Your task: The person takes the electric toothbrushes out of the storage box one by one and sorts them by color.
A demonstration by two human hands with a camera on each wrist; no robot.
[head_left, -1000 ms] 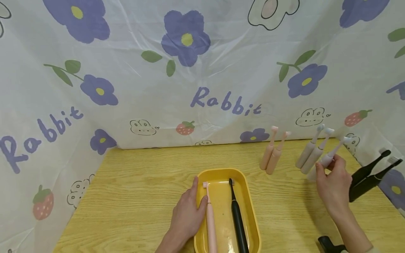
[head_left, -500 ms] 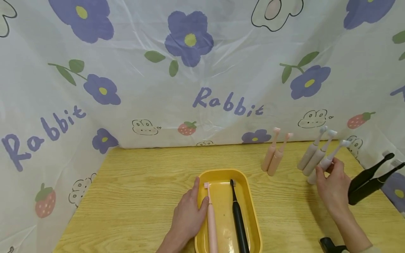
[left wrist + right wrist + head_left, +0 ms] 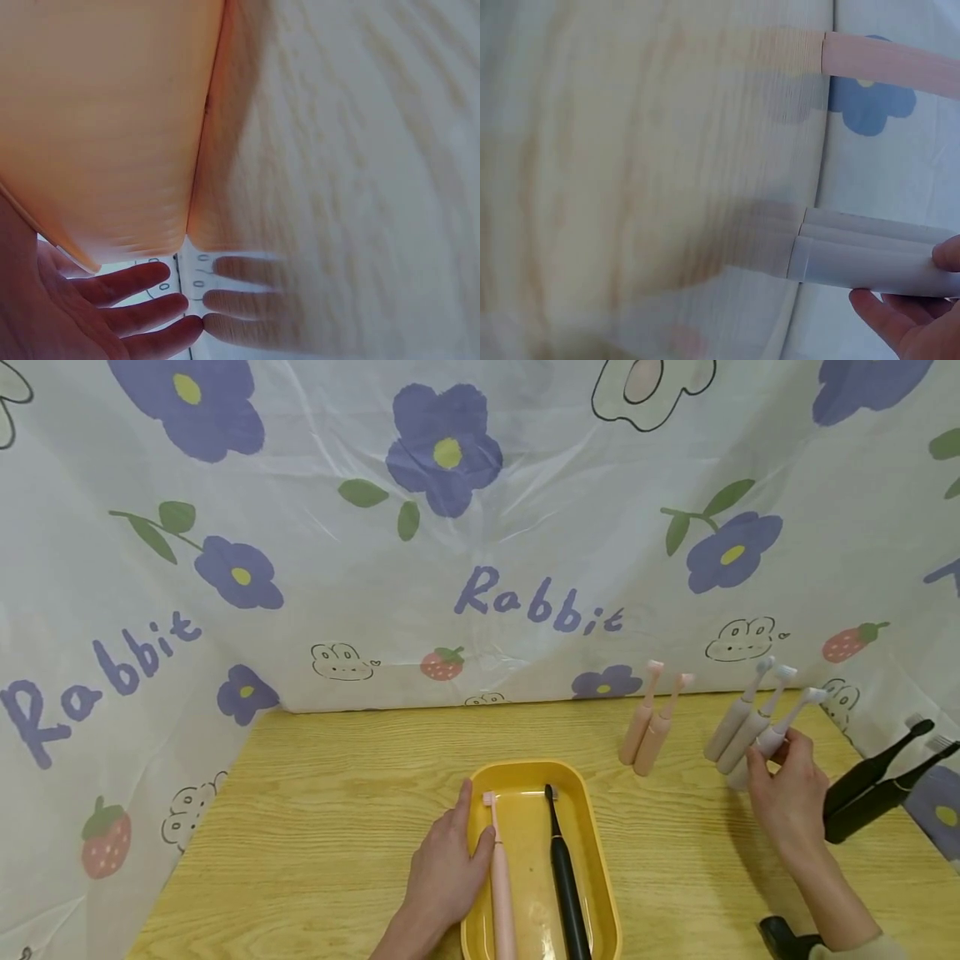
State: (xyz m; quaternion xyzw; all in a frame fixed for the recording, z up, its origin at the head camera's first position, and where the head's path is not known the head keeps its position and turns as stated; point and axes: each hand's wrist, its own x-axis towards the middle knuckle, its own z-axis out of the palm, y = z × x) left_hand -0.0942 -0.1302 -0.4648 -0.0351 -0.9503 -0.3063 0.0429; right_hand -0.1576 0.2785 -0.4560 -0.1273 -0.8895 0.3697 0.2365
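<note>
In the head view, my left hand [image 3: 450, 860] holds the left side of a yellow tray [image 3: 596, 860], thumb over the rim, fingers outside. The left wrist view shows those fingers [image 3: 150, 304] fairly straight beside the tray's outer wall. A pink electric toothbrush [image 3: 501, 893] and a black electric toothbrush [image 3: 567, 885] lie in the tray. At the right, my right hand [image 3: 791, 797] pinches the nearest white electric toothbrush [image 3: 771, 741] between thumb and fingers. It stands upright beside two light grey-white toothbrushes [image 3: 738, 722]; in the right wrist view its base [image 3: 799, 259] meets the table.
Two pink toothbrushes [image 3: 647, 735] stand behind the tray to the right. Two black toothbrushes [image 3: 873, 785] stand right of my right hand. A black object [image 3: 783, 935] shows by my right forearm. Behind the wooden table [image 3: 337, 827] hangs a flower-printed sheet [image 3: 360, 568].
The view shifts slightly. Both hands keep nearly the same places, the left at the tray and the right at the nearest white toothbrush.
</note>
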